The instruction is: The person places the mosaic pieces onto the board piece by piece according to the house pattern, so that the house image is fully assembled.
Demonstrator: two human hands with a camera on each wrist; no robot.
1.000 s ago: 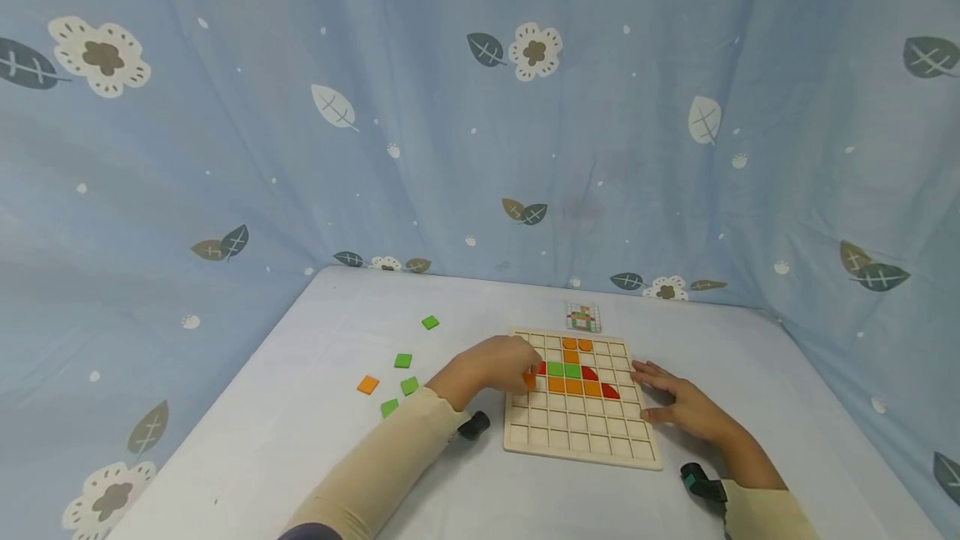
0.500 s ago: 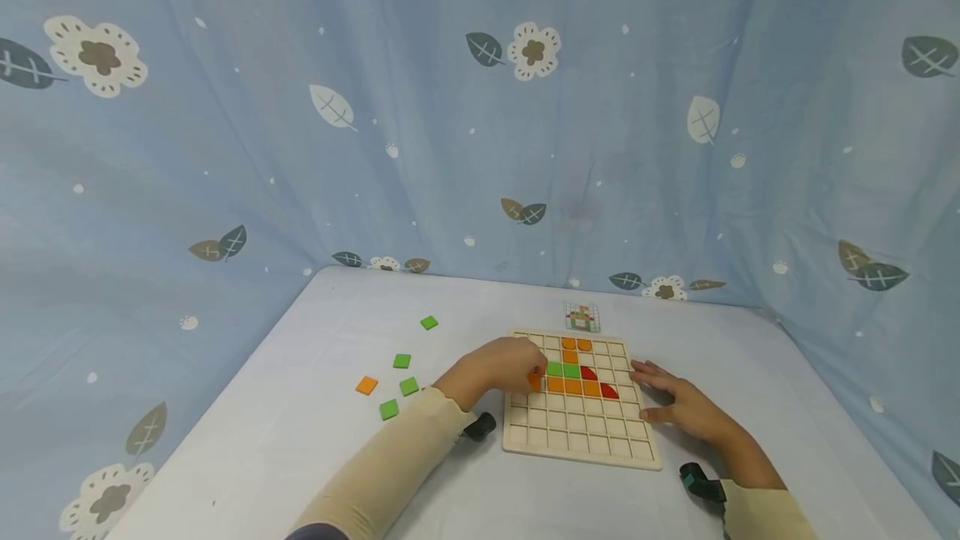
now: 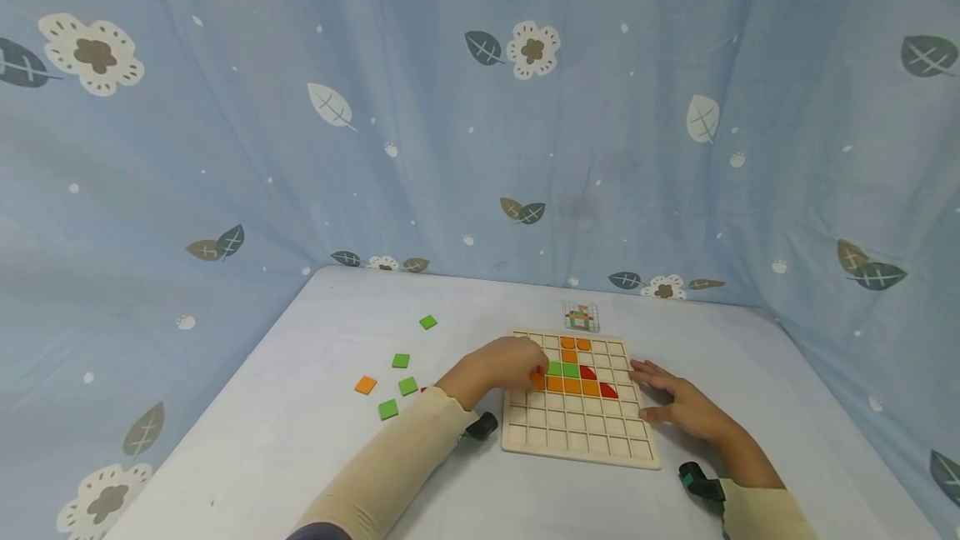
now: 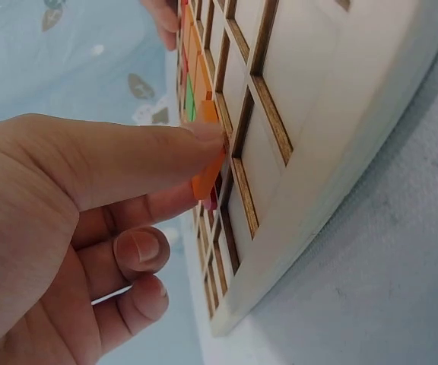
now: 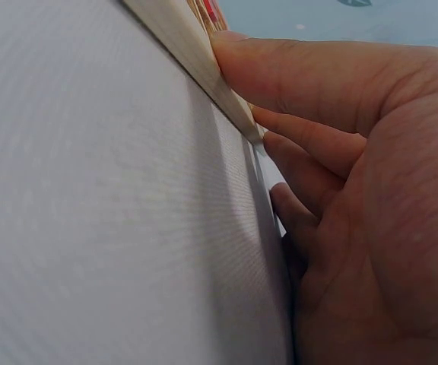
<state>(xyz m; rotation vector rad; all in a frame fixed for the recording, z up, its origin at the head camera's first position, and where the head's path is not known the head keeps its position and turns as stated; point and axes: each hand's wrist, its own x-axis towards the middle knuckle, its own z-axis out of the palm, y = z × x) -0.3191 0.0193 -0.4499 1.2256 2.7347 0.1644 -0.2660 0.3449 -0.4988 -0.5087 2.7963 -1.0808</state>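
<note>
My left hand is over the left part of the wooden grid board. Between its thumb and index finger it pinches an orange square tile, tilted against the grid in the left wrist view. To the right, a row of orange tiles ends in a red rounded piece. Green tiles lie above that row, and two orange round pieces sit near the top. My right hand rests at the board's right edge, thumb and fingertips touching it with fingers extended.
Several loose green tiles and an orange tile lie on the white table to the left. A small printed pattern card lies behind the board. A blue patterned curtain hangs behind the table.
My left hand has moved slightly right with the orange square tile, bringing it up to the row of orange tiles. My right hand stays at the board's edge.
</note>
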